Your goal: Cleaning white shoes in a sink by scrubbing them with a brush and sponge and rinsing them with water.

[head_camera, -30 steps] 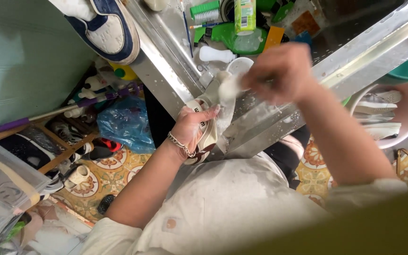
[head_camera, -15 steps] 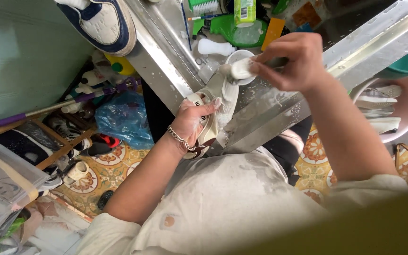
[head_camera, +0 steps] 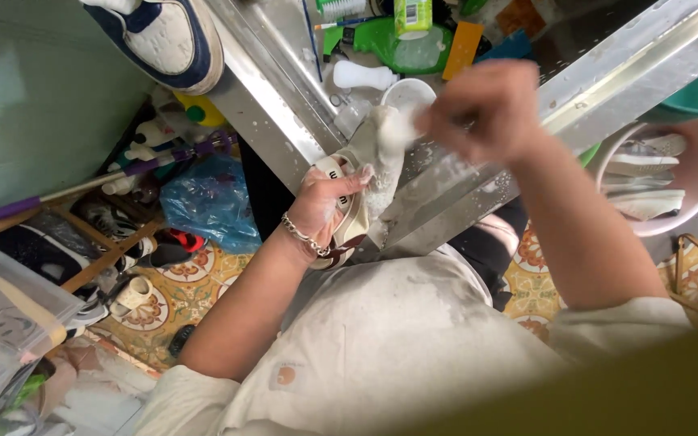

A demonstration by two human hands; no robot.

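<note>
My left hand (head_camera: 326,202), with a chain bracelet at the wrist, grips a cream shoe (head_camera: 369,165) covered in white foam against the edge of a steel sink (head_camera: 284,97). Above the shoe's toe, my right hand (head_camera: 486,109) is closed in a fist; something small seems held in it, but the fingers hide it. A small white bowl (head_camera: 407,90) sits in the sink just behind the shoe.
A navy and white sneaker (head_camera: 167,36) rests on the sink's left rim. Green bottles, a white bottle (head_camera: 363,75) and brushes crowd the basin. A pink tub (head_camera: 660,173) of pale shoes stands at right. Below left are a blue bag (head_camera: 208,202), shoes on a wooden rack and a clear plastic bin (head_camera: 2,323).
My right hand went to the white bowl half a second ago and has come back over the shoe's toe. The left hand kept its grip on the shoe.
</note>
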